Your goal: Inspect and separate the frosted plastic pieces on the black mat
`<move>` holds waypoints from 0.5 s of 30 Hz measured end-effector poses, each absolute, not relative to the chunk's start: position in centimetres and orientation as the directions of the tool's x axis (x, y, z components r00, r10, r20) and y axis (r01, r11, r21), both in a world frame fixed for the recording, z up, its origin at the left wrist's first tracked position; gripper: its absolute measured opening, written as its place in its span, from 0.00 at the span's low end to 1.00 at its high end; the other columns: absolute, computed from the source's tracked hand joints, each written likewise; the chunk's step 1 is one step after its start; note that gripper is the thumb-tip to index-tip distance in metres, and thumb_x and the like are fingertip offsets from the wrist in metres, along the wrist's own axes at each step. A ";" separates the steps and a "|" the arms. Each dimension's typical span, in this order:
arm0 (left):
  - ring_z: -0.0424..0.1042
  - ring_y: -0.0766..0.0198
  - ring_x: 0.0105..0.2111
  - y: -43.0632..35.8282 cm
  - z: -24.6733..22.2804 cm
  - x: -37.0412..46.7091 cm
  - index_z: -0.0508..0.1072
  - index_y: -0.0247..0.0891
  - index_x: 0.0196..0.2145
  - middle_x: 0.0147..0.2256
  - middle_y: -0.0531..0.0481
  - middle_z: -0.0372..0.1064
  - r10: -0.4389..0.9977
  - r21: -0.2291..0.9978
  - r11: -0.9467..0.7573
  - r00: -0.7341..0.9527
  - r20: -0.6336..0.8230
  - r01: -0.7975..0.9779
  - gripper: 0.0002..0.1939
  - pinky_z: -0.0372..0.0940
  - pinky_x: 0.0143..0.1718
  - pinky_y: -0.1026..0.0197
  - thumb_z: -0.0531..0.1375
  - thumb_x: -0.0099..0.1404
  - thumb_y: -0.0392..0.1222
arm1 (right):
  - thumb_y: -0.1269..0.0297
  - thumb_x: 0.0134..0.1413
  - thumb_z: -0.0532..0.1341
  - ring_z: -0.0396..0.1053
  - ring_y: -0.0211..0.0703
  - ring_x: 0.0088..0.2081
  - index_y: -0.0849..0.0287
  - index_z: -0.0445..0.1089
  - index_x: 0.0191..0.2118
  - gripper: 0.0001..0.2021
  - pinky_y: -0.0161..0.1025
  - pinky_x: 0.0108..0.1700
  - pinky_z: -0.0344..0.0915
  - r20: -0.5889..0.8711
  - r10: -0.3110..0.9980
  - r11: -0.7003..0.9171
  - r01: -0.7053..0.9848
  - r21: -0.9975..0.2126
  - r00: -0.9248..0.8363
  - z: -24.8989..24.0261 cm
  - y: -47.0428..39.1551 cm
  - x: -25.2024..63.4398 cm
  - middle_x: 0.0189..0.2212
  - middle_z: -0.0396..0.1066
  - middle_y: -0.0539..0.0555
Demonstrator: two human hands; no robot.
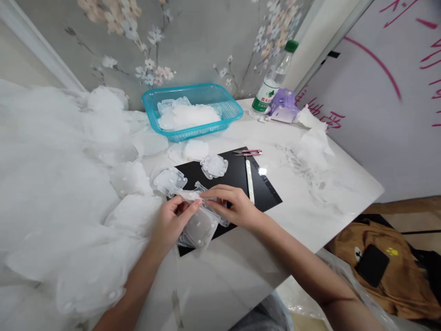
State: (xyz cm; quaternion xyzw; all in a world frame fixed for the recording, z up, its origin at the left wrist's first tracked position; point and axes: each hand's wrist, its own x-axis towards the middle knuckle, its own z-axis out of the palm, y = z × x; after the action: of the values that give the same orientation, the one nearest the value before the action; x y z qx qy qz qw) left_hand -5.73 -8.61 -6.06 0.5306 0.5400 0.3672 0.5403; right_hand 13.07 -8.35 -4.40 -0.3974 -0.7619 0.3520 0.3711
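My left hand (174,218) is closed, thumb and fingers pinching a thin translucent white sheet piece (189,195). The right hand (234,204) meets it from the other side, its fingertips closed on the same piece's edge. Below both hands, translucent pieces with small round white dots (200,229) lie stacked on a black board (227,232). Two similar dotted pieces rest farther up the board, a left one (169,180) and a right one (214,166). Beside the right hand lie a slim white-handled tool (249,181) and red-handled thread snips (248,152).
A large heap of translucent white pieces (69,184) covers the table's left side. Behind the board stands a blue basket (193,134) holding more pieces. Farther right are a water bottle (268,89), a purple tissue pack (284,106) and stringy white scraps (310,168).
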 end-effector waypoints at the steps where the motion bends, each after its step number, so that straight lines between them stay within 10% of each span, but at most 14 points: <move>1: 0.56 0.69 0.23 -8.6 -6.1 -5.8 0.69 0.34 0.24 0.21 0.54 0.58 0.970 0.970 0.156 0.155 -0.186 0.189 0.17 0.54 0.24 0.66 0.63 0.56 0.52 | 0.63 0.61 0.58 0.70 0.38 0.34 0.59 0.72 0.45 0.10 0.33 0.32 0.67 0.286 0.865 0.441 0.354 -0.825 -0.411 -4.4 -8.4 13.1 0.41 0.73 0.57; 8: 0.64 0.63 0.28 -8.7 -5.7 -5.9 0.73 0.33 0.33 0.27 0.49 0.67 0.956 0.974 0.056 0.269 -0.115 0.219 0.14 0.60 0.31 0.63 0.60 0.58 0.49 | 0.62 0.63 0.55 0.71 0.37 0.34 0.60 0.70 0.44 0.10 0.33 0.33 0.67 0.322 0.821 0.531 0.420 -0.736 -0.472 -4.2 -8.7 13.1 0.38 0.74 0.57; 15: 0.59 0.67 0.25 -8.7 -5.8 -5.8 0.70 0.34 0.29 0.24 0.53 0.61 0.964 0.968 0.001 0.256 -0.067 0.251 0.12 0.57 0.28 0.65 0.60 0.59 0.48 | 0.70 0.66 0.49 0.74 0.38 0.33 0.63 0.68 0.43 0.11 0.33 0.30 0.64 0.453 0.734 0.665 0.671 -0.327 -0.506 -4.4 -9.0 12.8 0.37 0.75 0.57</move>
State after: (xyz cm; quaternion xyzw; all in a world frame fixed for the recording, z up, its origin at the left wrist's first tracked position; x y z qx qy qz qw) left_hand -5.84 -8.71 -5.76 0.6119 0.4966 0.3537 0.5038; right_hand 12.85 -8.98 -4.42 -0.4055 -0.8661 0.0545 0.2871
